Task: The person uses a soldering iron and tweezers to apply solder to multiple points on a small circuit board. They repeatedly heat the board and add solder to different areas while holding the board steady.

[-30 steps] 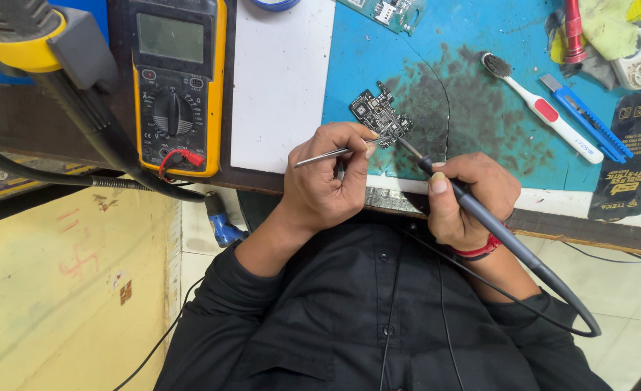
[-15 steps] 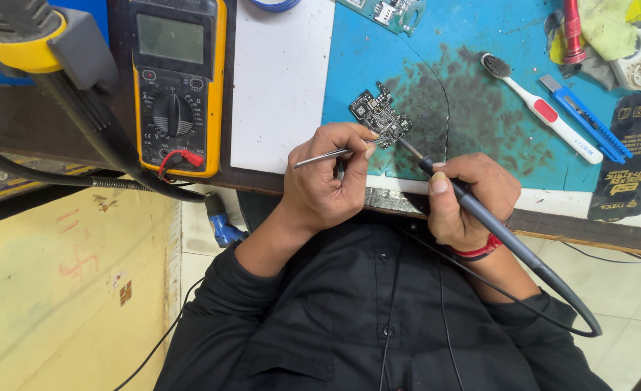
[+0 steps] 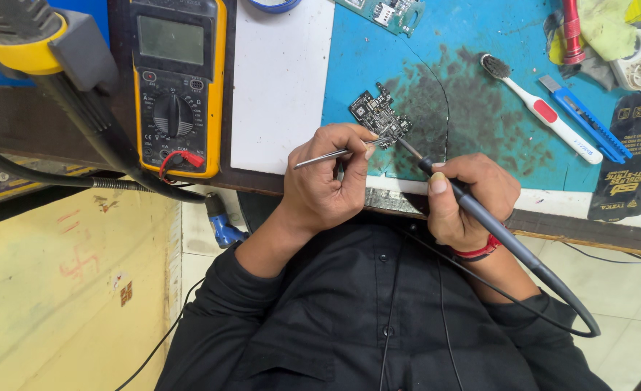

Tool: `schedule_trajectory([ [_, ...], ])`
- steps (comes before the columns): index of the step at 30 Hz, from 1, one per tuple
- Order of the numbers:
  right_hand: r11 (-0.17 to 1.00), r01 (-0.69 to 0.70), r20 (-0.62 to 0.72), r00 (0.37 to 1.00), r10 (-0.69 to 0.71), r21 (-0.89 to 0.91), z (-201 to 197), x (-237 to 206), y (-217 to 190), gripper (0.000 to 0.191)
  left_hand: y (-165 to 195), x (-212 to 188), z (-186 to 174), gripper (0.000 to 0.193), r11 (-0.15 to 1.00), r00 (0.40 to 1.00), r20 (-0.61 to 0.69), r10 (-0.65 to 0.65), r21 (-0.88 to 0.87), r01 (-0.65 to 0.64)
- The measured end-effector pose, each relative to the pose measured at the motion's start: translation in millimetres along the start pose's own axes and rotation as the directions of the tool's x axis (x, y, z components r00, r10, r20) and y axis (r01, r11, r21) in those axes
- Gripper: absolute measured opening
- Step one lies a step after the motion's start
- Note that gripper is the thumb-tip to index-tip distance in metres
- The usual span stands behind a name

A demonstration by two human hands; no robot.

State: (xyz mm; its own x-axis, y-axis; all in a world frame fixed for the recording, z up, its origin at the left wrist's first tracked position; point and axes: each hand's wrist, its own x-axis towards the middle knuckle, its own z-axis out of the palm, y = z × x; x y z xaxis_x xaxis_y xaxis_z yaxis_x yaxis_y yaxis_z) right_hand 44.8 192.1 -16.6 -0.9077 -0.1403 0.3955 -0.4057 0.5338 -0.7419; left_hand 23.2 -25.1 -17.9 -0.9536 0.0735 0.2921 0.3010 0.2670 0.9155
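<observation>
Nearest the camera is the person's black shirt, with both forearms reaching up to the bench edge. The left hand has its fingers pinched together on a pair of metal tweezers, tips pointing right onto the small dark circuit board. The right hand is wrapped pen-style around a soldering iron, fingers clamped on the grip, cord looping down and off to the right. The iron tip meets the near-right edge of the board, just beside the tweezer tips.

The board sits on the blue mat, right on a sooty, scorched patch, just past the near edge of the bench.

Further out: a yellow multimeter on the far left, a white toothbrush and a blue utility knife to the right, and a green circuit board at the far edge.

Risk as I see it: the board isn't clamped, only held by tweezers, so a nudge from the iron could skate it and bridge pads. That trailing cord could tug the tip too.
</observation>
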Motion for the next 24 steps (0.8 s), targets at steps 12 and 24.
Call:
schedule_trajectory([
  [12, 1.000, 0.000, -0.002, 1.000, 0.000, 0.005, -0.3, -0.4, -0.1, 0.011, 0.0, -0.2, -0.1, 0.019, 1.000, 1.000, -0.003, 0.003, -0.001, -0.003],
  [24, 1.000, -0.006, 0.004, 1.000, 0.006, 0.004, -0.9, -0.3, 0.2, 0.011, -1.8, -0.4, 0.4, 0.019, 1.000, 1.000, -0.003, 0.004, -0.004, -0.004],
])
